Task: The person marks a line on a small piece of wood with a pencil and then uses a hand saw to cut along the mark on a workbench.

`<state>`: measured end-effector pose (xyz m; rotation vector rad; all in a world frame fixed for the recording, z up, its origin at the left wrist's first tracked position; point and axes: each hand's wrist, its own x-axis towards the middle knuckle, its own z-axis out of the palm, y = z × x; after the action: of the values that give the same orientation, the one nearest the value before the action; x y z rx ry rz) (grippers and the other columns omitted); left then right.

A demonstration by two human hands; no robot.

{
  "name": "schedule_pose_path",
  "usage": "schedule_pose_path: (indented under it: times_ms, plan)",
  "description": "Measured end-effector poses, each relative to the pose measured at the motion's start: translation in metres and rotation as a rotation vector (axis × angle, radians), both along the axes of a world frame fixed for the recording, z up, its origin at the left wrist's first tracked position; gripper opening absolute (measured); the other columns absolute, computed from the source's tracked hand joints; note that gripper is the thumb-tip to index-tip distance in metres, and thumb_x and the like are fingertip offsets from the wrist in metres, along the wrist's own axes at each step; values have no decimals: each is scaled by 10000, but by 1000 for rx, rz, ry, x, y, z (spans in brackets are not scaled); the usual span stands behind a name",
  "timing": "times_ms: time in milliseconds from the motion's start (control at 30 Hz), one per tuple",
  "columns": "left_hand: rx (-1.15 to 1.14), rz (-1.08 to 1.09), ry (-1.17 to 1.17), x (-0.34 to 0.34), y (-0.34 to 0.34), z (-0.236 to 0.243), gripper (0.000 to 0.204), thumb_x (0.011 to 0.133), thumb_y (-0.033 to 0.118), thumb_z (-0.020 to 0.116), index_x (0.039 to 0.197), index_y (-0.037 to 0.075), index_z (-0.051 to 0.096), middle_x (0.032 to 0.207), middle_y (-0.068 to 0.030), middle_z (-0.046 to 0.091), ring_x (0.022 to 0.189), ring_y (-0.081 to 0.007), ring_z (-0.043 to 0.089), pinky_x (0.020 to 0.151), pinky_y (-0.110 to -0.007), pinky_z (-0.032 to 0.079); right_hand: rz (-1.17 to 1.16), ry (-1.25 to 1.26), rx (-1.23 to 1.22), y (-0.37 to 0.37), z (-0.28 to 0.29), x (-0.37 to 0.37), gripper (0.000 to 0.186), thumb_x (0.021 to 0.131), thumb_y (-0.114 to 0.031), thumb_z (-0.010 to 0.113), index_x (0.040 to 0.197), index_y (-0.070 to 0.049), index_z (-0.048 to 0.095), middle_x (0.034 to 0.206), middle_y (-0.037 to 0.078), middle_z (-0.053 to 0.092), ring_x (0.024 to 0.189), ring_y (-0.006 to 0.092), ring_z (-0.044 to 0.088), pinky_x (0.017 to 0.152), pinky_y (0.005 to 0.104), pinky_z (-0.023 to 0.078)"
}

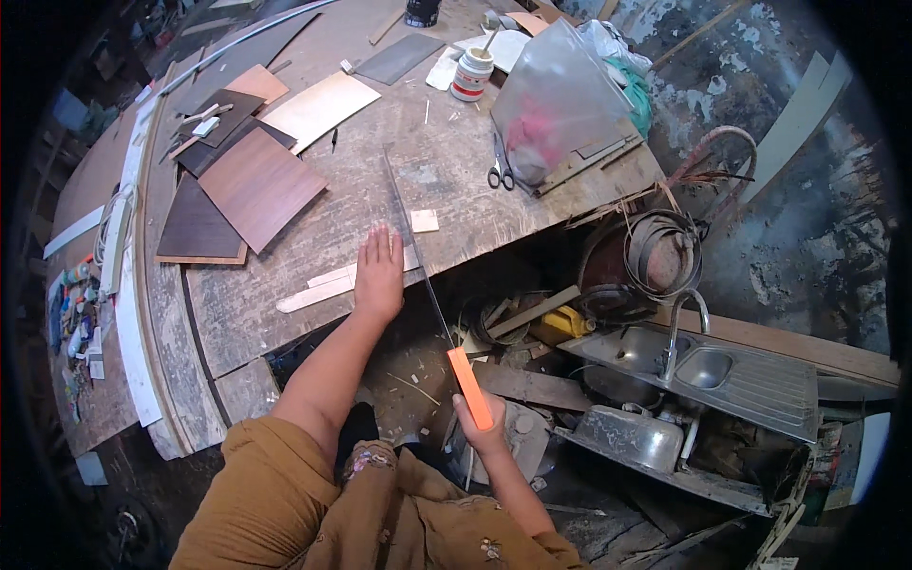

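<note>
Orange plastic is forming the handle (pixel 471 387) of a long, thin handsaw (pixel 418 249), and the right hand (pixel 483 425) is wrapping its grip around the lower end of that handle, fingers clenched on it. The saw's long axis is running from about five o'clock at the handle to about eleven o'clock at the tip, so the blade is pointing up and slightly left across the desk (pixel 313 171). The handle end is hanging beyond the desk's near edge, while the far part of the blade is lying over the worn wooden top; whether it is touching the wood cannot be told.

The left hand (pixel 378 274) is lying flat, palm down and fingers spread, its grip released, on a pale wooden strip (pixel 318 290) near the desk's edge, just at nine o'clock of the blade. A small pale wood block (pixel 424 220) is sitting just at three o'clock of the blade. Dark brown laminate sheets (pixel 249 185) are resting at ten o'clock of the left hand, scissors (pixel 501 171) at one o'clock, and a white jar (pixel 472 74) further off at twelve o'clock. A steel sink (pixel 708 366) is lying on the floor at three o'clock of the right hand.
</note>
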<state>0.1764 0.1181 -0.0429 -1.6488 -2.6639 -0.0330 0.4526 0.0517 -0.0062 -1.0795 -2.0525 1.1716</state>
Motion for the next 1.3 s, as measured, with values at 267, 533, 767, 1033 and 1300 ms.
schedule_pose_path:
  times_ms: [267, 533, 767, 1033, 1300]
  plan:
    - [-1, 17, -17, -2, -2, -4, 679, 808, 84, 534, 1424, 7, 259, 1505, -222, 194, 1404, -347, 192, 1140, -441, 164, 51, -9, 38, -40, -1, 76, 138, 791, -98, 677, 733, -9, 590, 584, 138, 529, 490, 299, 543, 471, 383, 428]
    - [-23, -5, -44, 5, 0, 0, 709, 792, 79, 558, 1427, 6, 250, 1502, -230, 197, 1405, -355, 185, 1139, -451, 165, -16, 78, -99, 4, -3, 11, 194, 807, -120, 667, 703, 1, 556, 568, 110, 489, 481, 245, 498, 472, 340, 395]
    - [14, 23, 8, -3, -9, -9, 759, 777, 100, 594, 1437, 19, 229, 1509, -228, 169, 1407, -353, 173, 1140, -455, 158, -192, 440, -584, 22, 18, 32, 188, 798, -113, 657, 667, -25, 556, 585, 0, 532, 510, 94, 483, 492, 255, 389]
    - [120, -91, -212, -15, -11, 1, 681, 809, 381, 595, 1427, 262, 335, 1495, -205, 229, 1388, -417, 166, 1080, -596, 143, -267, 616, -456, 23, 54, 41, 148, 770, -65, 659, 694, -32, 536, 624, 25, 545, 534, 109, 497, 515, 246, 401]
    - [-30, -360, -259, -70, 30, 26, 319, 746, 122, 588, 1059, 147, 649, 1118, -160, 567, 956, -357, 596, 753, -421, 517, -312, 403, -465, -7, 51, 49, 209, 765, -126, 677, 652, -41, 524, 566, -13, 501, 510, 92, 461, 484, 250, 362]
